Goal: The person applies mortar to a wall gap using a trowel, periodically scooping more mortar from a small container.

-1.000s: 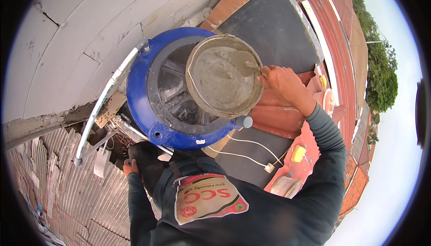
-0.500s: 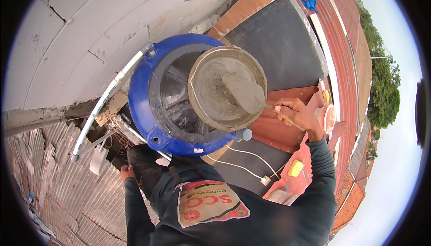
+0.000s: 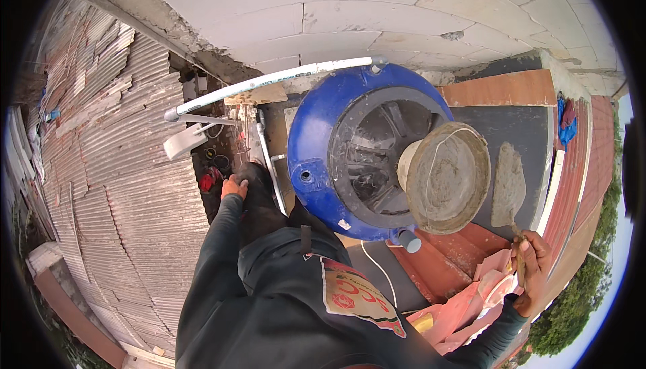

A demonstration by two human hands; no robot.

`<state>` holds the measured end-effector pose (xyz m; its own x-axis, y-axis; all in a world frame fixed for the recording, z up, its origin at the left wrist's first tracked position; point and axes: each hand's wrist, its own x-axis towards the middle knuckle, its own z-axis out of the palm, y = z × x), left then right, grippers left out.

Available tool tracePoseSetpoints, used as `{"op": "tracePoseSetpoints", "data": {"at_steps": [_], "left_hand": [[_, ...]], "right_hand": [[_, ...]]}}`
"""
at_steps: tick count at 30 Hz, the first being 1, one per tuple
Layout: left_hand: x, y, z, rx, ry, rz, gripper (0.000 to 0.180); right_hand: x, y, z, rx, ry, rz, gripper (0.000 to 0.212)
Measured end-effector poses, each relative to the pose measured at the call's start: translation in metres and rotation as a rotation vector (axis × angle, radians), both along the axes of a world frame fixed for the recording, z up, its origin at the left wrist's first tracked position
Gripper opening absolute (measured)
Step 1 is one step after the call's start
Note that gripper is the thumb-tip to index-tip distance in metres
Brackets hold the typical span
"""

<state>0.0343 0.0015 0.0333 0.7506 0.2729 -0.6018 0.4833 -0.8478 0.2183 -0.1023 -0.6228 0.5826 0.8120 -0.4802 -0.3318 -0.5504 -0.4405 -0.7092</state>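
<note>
- A trowel point(image 3: 509, 184), coated with grey mortar, is gripped by its handle in the right hand point(image 3: 531, 268); the fingers are closed around the handle at the lower right of the view.
- The trowel blade is held above the hand, just beside the right rim of a mortar-smeared bucket point(image 3: 445, 177), apart from it and over a dark flat panel point(image 3: 531, 127).
- The bucket is set on the rim of a blue water tank point(image 3: 316, 147), whose black opening is seen to the left of the bucket.
- The left hand point(image 3: 234, 187) is rested on a dark-clothed knee point(image 3: 259, 201), curled loosely; nothing is seen to be grasped in it.
- A white pipe point(image 3: 269, 83) is run past the top of the tank, with corrugated metal roofing point(image 3: 128, 167) to the left.
- Compared with half a second ago, the trowel has been drawn out of the bucket and the right hand has been moved lower and further right; the left hand has stayed on the knee.
</note>
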Motion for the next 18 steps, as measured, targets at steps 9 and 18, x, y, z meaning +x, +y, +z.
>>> {"op": "tracePoseSetpoints", "data": {"at_steps": [9,18], "left_hand": [[-0.017,-0.01,0.012,-0.068,0.137,0.227,0.073],[-0.033,-0.011,0.007,-0.086,0.2,0.424,0.095]], "right_hand": [[0.153,0.077,-0.012,0.044,0.009,0.461,0.034],[0.296,0.21,-0.127,0.091,0.151,0.992,0.03]]}}
